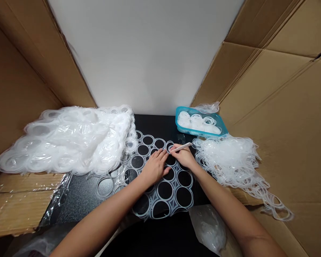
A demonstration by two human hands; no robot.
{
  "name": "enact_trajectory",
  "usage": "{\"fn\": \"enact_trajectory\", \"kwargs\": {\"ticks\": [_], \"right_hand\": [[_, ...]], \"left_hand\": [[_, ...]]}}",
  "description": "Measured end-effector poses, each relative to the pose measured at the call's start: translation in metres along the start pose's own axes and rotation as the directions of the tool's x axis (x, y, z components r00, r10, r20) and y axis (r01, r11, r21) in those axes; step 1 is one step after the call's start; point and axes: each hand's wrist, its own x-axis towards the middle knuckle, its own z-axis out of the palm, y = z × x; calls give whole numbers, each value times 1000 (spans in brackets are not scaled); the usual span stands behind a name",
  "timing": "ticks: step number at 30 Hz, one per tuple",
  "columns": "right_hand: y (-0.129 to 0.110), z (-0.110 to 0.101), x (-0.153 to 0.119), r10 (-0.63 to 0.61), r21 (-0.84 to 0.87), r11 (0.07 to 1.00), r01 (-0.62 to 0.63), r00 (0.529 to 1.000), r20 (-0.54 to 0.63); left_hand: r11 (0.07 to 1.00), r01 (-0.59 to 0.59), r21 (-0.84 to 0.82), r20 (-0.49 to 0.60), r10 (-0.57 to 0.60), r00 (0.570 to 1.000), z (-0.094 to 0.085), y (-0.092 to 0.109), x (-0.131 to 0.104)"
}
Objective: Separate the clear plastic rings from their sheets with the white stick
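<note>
A translucent sheet of joined rings (173, 184) lies flat on the black table in front of me. My left hand (155, 167) rests palm down on it, fingers stretched toward its far edge. Close beside those fingertips, my right hand (182, 155) is closed around a slim white pen-like tool (184, 146). The tool's tip is at a ring near the sheet's far right corner, partly hidden by my fingers. Just beyond stands a blue plastic basket (179, 128) with loose white rings (196, 122) inside.
To the left is a thick stack of ring sheets (69, 142) with clear plastic over it. A heap of stripped ring webbing (232, 160) lies right. Cardboard walls (278, 117) flank both sides, with a white panel (147, 53) behind. A clear plastic bag (210, 228) hangs near my right forearm.
</note>
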Motion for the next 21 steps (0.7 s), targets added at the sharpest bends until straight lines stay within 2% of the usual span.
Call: {"fn": "enact_trajectory", "kwargs": {"ticks": [4, 8, 13, 18, 21], "right_hand": [[-1, 2, -3, -41, 21, 999, 42, 999, -23], [1, 0, -4, 6, 79, 997, -3, 999, -39], [1, 1, -3, -20, 16, 1000, 20, 1000, -11], [-1, 5, -7, -91, -58, 994, 88, 995, -52], [0, 4, -8, -37, 16, 999, 38, 997, -66]], "left_hand": [[1000, 4, -5, -11, -4, 1000, 1, 0, -1], [1000, 5, 0, -4, -5, 1000, 1, 0, -1], [1000, 1, 4, 16, -1, 1000, -2, 1, 0], [1000, -1, -10, 18, 1, 1000, -2, 1, 0], [1000, 4, -17, 11, -4, 1000, -2, 1, 0]]}}
